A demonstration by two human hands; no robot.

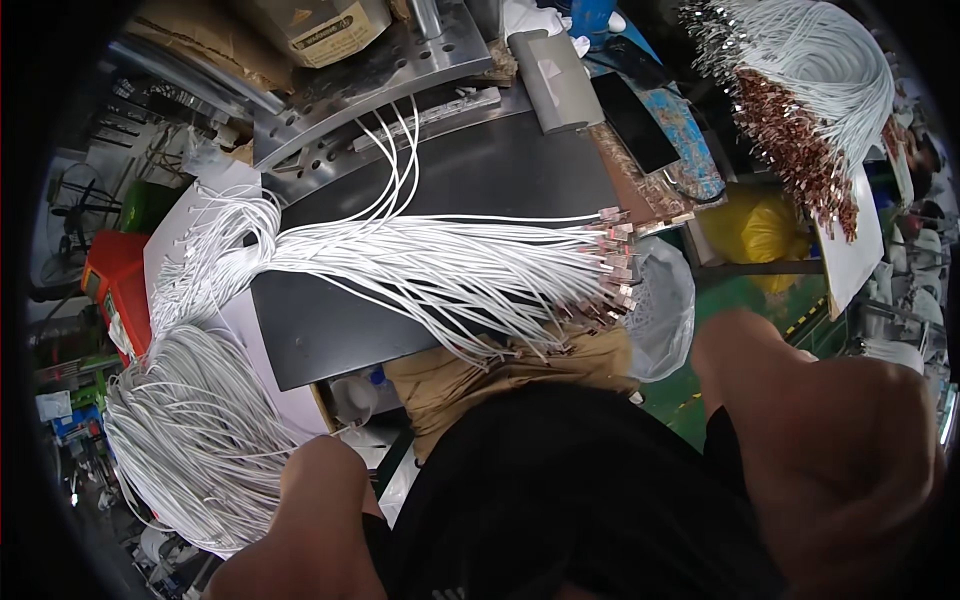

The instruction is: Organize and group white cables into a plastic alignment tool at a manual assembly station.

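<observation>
My left hand and right hand are both out of view, so I cannot tell whether the fingers are apart, together or clamped on anything; only my bare left arm [320, 500] shows at near left and my bare right arm [830, 420] at near right, black shirt [570, 490] between them; the white cable bundle [440, 262] lies across the dark tabletop [330, 345] ahead of me, running left to right; its metal terminals [618, 265] fan out at the right end, a few cables dipping toward the near edge; at left the bundle narrows, then bends and spills over a white sheet [165, 240]; a few loose strands arch to the far side, toward a drilled metal plate [380, 85] with a cardboard box [330, 30] above; a thick grey-white cable heap [200, 430] sits just beside my left arm, a red bin [115, 275] farther left; brown cloth [510, 385] shows at the near edge, a clear plastic bag [665, 310] just right of the terminals; far right, a grey roll [555, 80], a black slab [635, 122], a yellow bag [772, 228] and another white cable coil [840, 65] with coppery ends.
</observation>
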